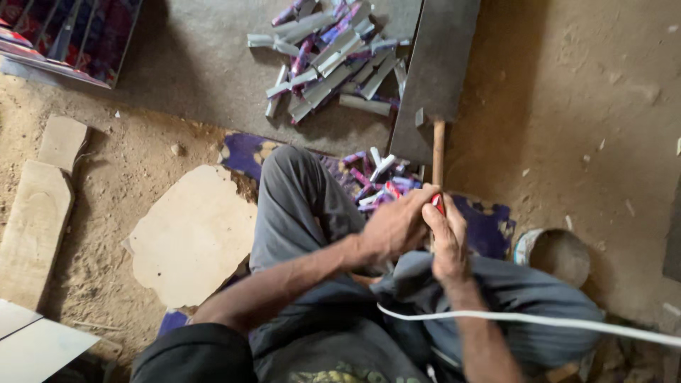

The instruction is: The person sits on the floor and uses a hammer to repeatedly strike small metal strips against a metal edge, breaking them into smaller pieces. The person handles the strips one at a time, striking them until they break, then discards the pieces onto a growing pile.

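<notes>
Bare earthen floor [567, 106] surrounds the seated person, with a grey mat [198, 64] ahead carrying a pile of grey and purple strips [330, 53] and a dark flat board [434, 71]. Left hand [394, 227] and right hand [447, 237] meet above the knees, fingers of both curled closed around a small red item [438, 203]. It lies at the near end of a wooden stick [438, 152]; a second strip heap [376, 177] sits just beyond the hands.
</notes>
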{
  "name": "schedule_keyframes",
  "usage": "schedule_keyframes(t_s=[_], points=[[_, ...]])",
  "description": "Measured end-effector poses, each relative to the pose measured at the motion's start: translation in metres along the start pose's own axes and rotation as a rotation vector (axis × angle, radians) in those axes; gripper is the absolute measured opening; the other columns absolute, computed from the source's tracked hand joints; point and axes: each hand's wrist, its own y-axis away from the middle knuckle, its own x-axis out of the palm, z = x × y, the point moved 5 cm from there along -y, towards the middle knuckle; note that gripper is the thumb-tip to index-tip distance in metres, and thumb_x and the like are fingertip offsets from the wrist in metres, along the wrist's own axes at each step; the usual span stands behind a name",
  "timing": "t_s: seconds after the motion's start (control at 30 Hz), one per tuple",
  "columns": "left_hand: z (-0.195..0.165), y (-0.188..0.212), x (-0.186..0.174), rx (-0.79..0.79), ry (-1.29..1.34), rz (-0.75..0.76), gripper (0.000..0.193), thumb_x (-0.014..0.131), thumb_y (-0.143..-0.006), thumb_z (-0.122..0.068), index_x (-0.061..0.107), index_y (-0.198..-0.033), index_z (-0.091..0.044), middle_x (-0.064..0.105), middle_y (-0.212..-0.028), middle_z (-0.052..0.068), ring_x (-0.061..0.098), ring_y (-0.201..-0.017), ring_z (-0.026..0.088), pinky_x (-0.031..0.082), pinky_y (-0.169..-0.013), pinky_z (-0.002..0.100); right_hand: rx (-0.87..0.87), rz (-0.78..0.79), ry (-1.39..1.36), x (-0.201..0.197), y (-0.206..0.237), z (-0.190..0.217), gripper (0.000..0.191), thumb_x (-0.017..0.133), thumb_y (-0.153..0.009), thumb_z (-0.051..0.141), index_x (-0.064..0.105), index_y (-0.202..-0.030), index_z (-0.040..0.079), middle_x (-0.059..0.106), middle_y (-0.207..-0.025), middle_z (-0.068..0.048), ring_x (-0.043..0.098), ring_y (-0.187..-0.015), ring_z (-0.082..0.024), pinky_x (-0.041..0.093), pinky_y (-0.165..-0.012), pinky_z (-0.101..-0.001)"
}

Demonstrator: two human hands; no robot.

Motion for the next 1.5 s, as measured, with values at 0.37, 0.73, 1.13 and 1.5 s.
schedule_keyframes(t_s=[0.37, 0.73, 1.13, 1.5], points=[[0.045, -0.004, 0.038, -0.585, 1.028, 0.158, 0.033, 0.058, -0.102, -0.024, 0.062, -0.128, -0.005, 0.068, -0.102, 0.005, 0.064, -0.092, 0.016, 0.051, -0.080, 0.029, -0.341, -0.286, 0.462, -0.018, -0.034, -0.016, 0.049, 0.046, -0.114, 0.040, 0.055, -0.142, 0.001, 0.062, -0.131, -0.011, 0.059, -0.115, -0.018, 0.048, -0.103, -0.0330], [0.151, -0.077, -0.007, -0.533, 0.939, -0.081, 0.026, 0.059, -0.099, -0.031, 0.065, -0.105, -0.008, 0.055, -0.072, -0.003, 0.050, -0.060, 0.007, 0.039, -0.052, 0.025, 0.278, -0.170, 0.273, -0.073, -0.050, -0.075, 0.067, 0.068, -0.099, 0.023, 0.044, -0.156, -0.003, 0.054, -0.113, -0.015, 0.052, -0.096, -0.031, 0.043, -0.079, -0.0463], [0.150, -0.073, -0.015, -0.593, 0.557, -0.164, 0.044, 0.064, -0.099, -0.041, 0.063, -0.080, -0.001, 0.048, -0.068, -0.005, 0.042, -0.061, 0.005, 0.032, -0.052, 0.028, -0.379, -0.122, 1.232, -0.050, 0.001, 0.051, 0.055, 0.067, -0.100, 0.007, 0.053, -0.153, 0.010, 0.065, -0.106, -0.023, 0.065, -0.093, -0.040, 0.052, -0.079, -0.0475], [0.150, -0.080, -0.023, -0.290, -0.002, -0.107, 0.035, 0.060, -0.098, -0.036, 0.075, -0.112, -0.008, 0.075, -0.093, 0.017, 0.074, -0.086, 0.033, 0.056, -0.076, 0.042, -0.551, -0.301, 1.089, -0.047, 0.019, 0.068, 0.048, 0.061, -0.109, 0.007, 0.050, -0.155, 0.001, 0.063, -0.127, -0.022, 0.063, -0.114, -0.038, 0.052, -0.101, -0.0466]])
